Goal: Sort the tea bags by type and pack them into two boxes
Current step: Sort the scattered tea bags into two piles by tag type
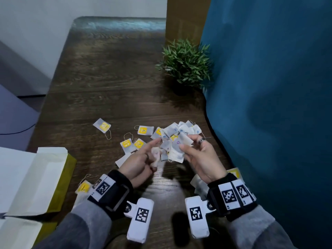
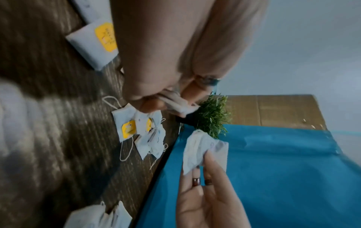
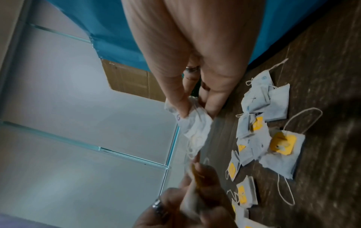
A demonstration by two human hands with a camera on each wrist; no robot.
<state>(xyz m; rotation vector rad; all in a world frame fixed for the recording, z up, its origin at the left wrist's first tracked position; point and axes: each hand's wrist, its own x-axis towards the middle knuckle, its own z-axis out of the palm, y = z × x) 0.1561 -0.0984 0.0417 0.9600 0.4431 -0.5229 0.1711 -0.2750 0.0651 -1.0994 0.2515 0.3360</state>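
Right hand pinching white tea bags, left hand gripping another, plant beyond.

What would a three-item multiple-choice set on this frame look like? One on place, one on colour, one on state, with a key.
1. Where does the potted plant stand?
A. far right of the table, by the blue curtain
B. inside the open box
C. at the near left corner

2. What colour are the tags on the loose tea bags to the left of the pile?
A. red
B. yellow
C. green

3. What is the right hand doing?
A. lying flat on the table
B. holding white tea bags above the table
C. closing the box lid

Key: 1 A, the plant stands against the blue curtain at the table's far right. 2 B, the head view shows yellow squares on those bags. 3 B, its grip is on a bunch of white tea bags, raised over the pile.
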